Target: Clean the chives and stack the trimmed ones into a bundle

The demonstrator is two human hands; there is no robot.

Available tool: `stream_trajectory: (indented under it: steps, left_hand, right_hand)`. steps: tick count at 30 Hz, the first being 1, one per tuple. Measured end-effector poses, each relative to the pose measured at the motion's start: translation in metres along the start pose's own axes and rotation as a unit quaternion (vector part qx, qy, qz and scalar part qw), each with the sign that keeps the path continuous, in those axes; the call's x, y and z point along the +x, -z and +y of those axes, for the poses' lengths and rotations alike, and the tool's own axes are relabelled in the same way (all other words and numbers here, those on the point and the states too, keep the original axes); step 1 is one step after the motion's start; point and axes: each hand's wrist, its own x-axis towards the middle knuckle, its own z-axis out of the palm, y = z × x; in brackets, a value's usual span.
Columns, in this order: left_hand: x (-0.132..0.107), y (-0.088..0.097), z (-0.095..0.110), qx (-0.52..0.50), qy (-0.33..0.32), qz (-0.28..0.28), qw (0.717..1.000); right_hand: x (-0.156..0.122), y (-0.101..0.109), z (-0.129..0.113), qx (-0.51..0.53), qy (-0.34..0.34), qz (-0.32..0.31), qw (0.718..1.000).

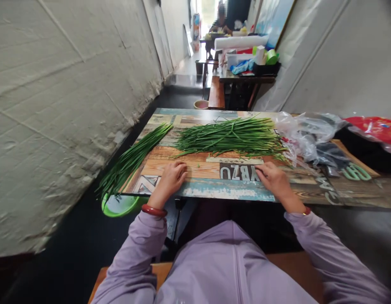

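Two piles of greens: smaller pile (141, 147) apparently set apart; larger pile (227, 137) on desk (195, 171) likely remaining. Left hand (173, 175) curled, right hand (273, 177) fingertips close; cannot tell if either grips.

The place seems a small eatery (not fully certain): a multicoloured wood-patterned table (155, 162), a brown wooden bench (217, 90) and a dark rectangular table (246, 80) stand between whitish walls (62, 101).

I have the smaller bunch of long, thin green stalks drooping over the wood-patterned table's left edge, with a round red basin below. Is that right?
Only the colour is wrong: the head view shows a round green basin below. The smaller bunch of stalks droops over the left edge of the table.
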Motion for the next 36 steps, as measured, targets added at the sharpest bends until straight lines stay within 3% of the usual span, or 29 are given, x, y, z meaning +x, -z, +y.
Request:
stream_trajectory:
  steps: [2, 5, 8, 10, 14, 17, 19, 22, 29, 31, 33, 36]
  left_hand:
    - [0.030, 0.001, 0.020, -0.006, -0.026, -0.029, 0.999]
    - [0.075, -0.004, 0.069, -0.046, -0.120, -0.047, 0.991]
    - [0.109, -0.025, 0.113, -0.102, -0.195, -0.043, 0.975]
    - [0.127, -0.045, 0.126, -0.176, -0.197, -0.055, 0.963]
    - [0.146, -0.077, 0.115, -0.366, -0.044, -0.032, 0.929]
    - [0.145, -0.078, 0.101, -0.463, 0.036, 0.004, 0.886]
    - [0.142, -0.072, 0.098, -0.490, 0.046, 0.012, 0.870]
    - [0.138, -0.065, 0.102, -0.503, 0.053, -0.001, 0.863]
    - [0.134, -0.063, 0.111, -0.484, 0.034, -0.013, 0.874]
    - [0.134, -0.064, 0.111, -0.477, 0.032, -0.004, 0.878]
    - [0.134, -0.067, 0.110, -0.469, 0.028, 0.021, 0.883]
    - [0.134, -0.071, 0.109, -0.417, 0.005, 0.103, 0.903]
  right_hand:
    - [0.006, -0.004, -0.018, 0.017, 0.016, -0.016, 1.000]
    - [0.017, -0.010, -0.043, 0.048, 0.029, -0.014, 0.998]
    - [0.022, -0.014, -0.056, 0.069, 0.045, -0.010, 0.997]
    - [0.022, -0.014, -0.057, 0.093, 0.036, 0.008, 0.995]
    - [0.028, -0.009, -0.032, 0.148, -0.026, 0.080, 0.985]
    - [0.045, -0.004, 0.002, 0.143, -0.109, 0.156, 0.971]
    - [0.060, -0.003, 0.025, 0.125, -0.149, 0.198, 0.961]
    - [0.078, -0.008, 0.048, 0.086, -0.154, 0.195, 0.965]
    - [0.080, -0.018, 0.058, 0.036, -0.181, 0.160, 0.970]
    - [0.077, -0.014, 0.056, 0.098, -0.164, 0.175, 0.966]
    - [0.074, -0.008, 0.052, 0.216, -0.166, 0.188, 0.944]
    - [0.072, 0.001, 0.044, 0.427, -0.204, 0.155, 0.867]
